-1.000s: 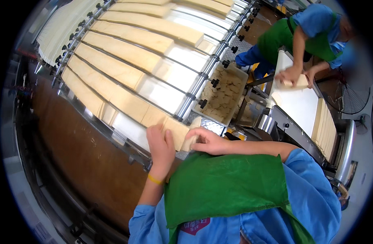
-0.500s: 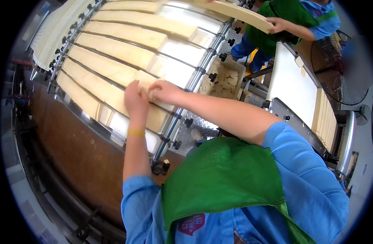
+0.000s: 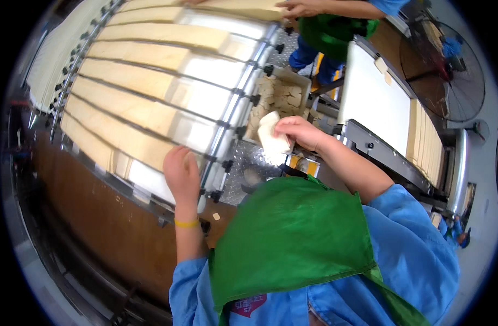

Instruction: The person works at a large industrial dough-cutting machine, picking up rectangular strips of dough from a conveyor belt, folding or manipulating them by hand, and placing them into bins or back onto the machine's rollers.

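Observation:
Flat pale dough strips [image 3: 126,80] lie in lanes between thin metal rods on a white conveyor belt [image 3: 211,70]. My right hand [image 3: 300,132] has its fingers closed on a torn piece of dough [image 3: 271,135], held over the near end of a bin. This light plastic bin [image 3: 300,76] holds broken dough pieces. My left hand [image 3: 181,167], with a yellow band at the wrist, is at the cut end of a near dough strip [image 3: 135,140]. Its fingers are curled and partly hidden, so I cannot make out what they hold.
Across the conveyor, a co-worker's hand [image 3: 298,8] touches another dough strip. Black knobs [image 3: 227,165] stick out along the conveyor's metal side bar. To the right stands a second white belt [image 3: 374,92] with stacked strips [image 3: 423,141], and beyond it a large fan [image 3: 442,70].
My right hand has moved right, off the conveyor, carrying a dough piece to the bin. My left hand stays near the strip end. The co-worker's strip has come down onto the conveyor.

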A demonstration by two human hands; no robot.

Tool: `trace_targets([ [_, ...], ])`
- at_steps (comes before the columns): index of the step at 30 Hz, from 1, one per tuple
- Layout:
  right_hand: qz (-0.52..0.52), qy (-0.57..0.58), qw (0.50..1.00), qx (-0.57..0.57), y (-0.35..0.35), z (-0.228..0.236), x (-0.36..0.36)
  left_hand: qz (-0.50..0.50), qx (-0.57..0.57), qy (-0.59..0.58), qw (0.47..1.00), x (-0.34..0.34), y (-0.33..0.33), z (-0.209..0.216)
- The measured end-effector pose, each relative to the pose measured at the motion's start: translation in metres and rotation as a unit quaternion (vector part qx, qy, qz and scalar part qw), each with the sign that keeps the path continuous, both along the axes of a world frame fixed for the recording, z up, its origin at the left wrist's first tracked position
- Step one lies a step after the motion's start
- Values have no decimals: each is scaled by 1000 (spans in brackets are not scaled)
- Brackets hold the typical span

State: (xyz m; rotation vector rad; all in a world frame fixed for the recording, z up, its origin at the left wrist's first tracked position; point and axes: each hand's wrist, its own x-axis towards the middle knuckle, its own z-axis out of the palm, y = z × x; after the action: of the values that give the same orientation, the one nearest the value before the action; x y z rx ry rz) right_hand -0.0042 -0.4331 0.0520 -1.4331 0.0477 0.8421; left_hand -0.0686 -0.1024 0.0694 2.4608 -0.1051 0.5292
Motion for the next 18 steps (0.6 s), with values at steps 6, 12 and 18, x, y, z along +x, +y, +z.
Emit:
trace_targets([
  [6, -174, -39, 977, -119, -100, -41, -60, -70, -44, -15, 996, 17, -64, 10],
  [12, -302, -78, 947, -82, -178, -42, -116, -156, -27, 15, 987, 36, -153, 7],
  [18, -549, -94, 827, -75, -299, -79, -176, -250, 3, 28, 968, 51, -261, 5],
])
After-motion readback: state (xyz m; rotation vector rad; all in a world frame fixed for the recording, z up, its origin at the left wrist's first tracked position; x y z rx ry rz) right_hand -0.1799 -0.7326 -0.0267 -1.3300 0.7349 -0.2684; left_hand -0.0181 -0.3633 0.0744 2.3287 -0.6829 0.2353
